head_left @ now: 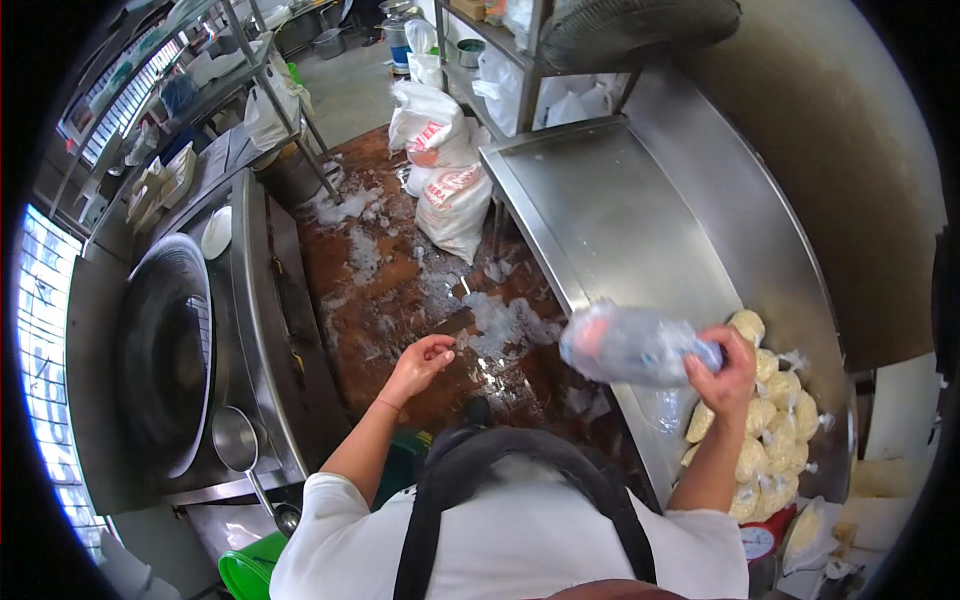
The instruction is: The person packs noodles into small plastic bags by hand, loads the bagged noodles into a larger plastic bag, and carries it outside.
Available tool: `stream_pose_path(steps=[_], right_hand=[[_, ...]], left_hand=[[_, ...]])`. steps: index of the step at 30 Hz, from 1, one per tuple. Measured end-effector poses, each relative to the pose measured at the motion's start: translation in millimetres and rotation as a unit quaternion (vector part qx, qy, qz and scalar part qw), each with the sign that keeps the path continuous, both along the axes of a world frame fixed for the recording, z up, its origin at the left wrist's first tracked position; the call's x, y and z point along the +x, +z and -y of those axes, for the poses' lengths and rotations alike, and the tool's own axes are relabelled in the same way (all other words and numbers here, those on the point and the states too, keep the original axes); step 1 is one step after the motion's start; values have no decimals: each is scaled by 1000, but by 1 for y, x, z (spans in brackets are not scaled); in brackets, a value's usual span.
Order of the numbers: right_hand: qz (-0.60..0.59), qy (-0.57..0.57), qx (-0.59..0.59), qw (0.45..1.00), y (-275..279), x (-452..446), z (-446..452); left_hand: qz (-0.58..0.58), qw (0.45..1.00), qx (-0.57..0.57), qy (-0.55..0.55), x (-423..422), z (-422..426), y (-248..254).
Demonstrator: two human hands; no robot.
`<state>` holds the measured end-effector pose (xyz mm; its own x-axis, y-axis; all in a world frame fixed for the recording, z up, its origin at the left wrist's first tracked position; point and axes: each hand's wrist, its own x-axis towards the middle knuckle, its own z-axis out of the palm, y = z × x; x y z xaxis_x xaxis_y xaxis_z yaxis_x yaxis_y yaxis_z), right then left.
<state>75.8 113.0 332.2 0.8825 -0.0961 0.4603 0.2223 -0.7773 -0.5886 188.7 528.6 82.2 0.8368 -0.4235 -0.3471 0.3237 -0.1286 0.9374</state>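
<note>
From where I stand, yellowish packets [765, 430] crowd the near end of the steel surface [650, 215], heaped up against its raised back. A red scale [757, 541] sits just past that same end. White sacks [455, 205] stand on the floor close by the surface's left side, taking up part of the walkway. Across the floor from the surface are a big dark wok [165, 350] and, nearer the person, a ladle [237, 440].

The right hand [725, 370] grips one end of a clear bag [635, 345], held out over the surface's left edge, near the packets; it's blurred, with a pinkish patch. I can't tell whether it touches the metal. The left hand [420, 365] hangs bare off the surface's left side, fingers loosely curled.

The surface is dull, shiny steel with a raised rim. Beside it the brown floor [330, 250] is wet and strewn with whitish clumps. A fan [640, 25] looms beyond its far end.
</note>
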Motion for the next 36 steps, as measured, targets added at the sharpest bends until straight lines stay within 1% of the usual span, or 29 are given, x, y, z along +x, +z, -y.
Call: stream_pose_path(steps=[2, 4, 5, 6, 8, 12, 15, 18, 19, 21, 24, 26, 27, 29, 31, 33, 35, 36], right_hand=[[31, -31, 18, 999, -10, 60, -26], [72, -22, 52, 996, -19, 121, -53], [80, -22, 46, 996, -24, 149, -67], [86, -22, 40, 995, -28, 176, -79], [61, -13, 57, 996, -35, 229, -104], [18, 56, 96, 994, -70, 344, -133], [-2, 135, 151, 979, -86, 433, -159], [4, 172, 156, 973, -88, 514, -185], [72, 189, 130, 971, -82, 544, -192], [196, 217, 73, 954, -74, 596, -205], [185, 190, 34, 964, -36, 649, -217], [203, 149, 60, 966, -21, 690, -224], [212, 129, 73, 966, -14, 711, -226], [240, 91, 41, 966, 0, 751, -224], [267, 46, 9, 962, 12, 793, -216], [292, -2, -25, 956, 24, 837, -202], [253, -77, -34, 964, 40, 879, -182], [232, -116, -35, 965, 47, 895, -173]], left_hand=[[-8, 1000, -20, 9, 28, -13, 21], [-8, 999, -45, 2, 56, -8, 35], [-3, 999, -51, -17, 71, -6, 36], [10, 998, -57, -22, 86, -3, 38], [34, 997, -68, -31, 114, -1, 47], [70, 997, -25, -35, 186, -19, 64], [71, 997, 19, 23, 251, -35, 61], [88, 992, 81, 41, 322, -26, 73], [120, 986, 109, 23, 350, -21, 73], [180, 974, 128, 43, 402, 1, 76], [275, 946, 150, 87, 503, 27, 77], [367, 917, 82, 132, 572, 46, 82], [406, 902, 88, 119, 604, 53, 91], [481, 867, 96, 89, 664, 67, 107], [452, 883, 99, 79, 726, 87, 109], [454, 884, 77, 72, 774, 111, 111], [487, 869, 22, 83, 810, 139, 136], [481, 874, 22, 61, 825, 149, 145]])
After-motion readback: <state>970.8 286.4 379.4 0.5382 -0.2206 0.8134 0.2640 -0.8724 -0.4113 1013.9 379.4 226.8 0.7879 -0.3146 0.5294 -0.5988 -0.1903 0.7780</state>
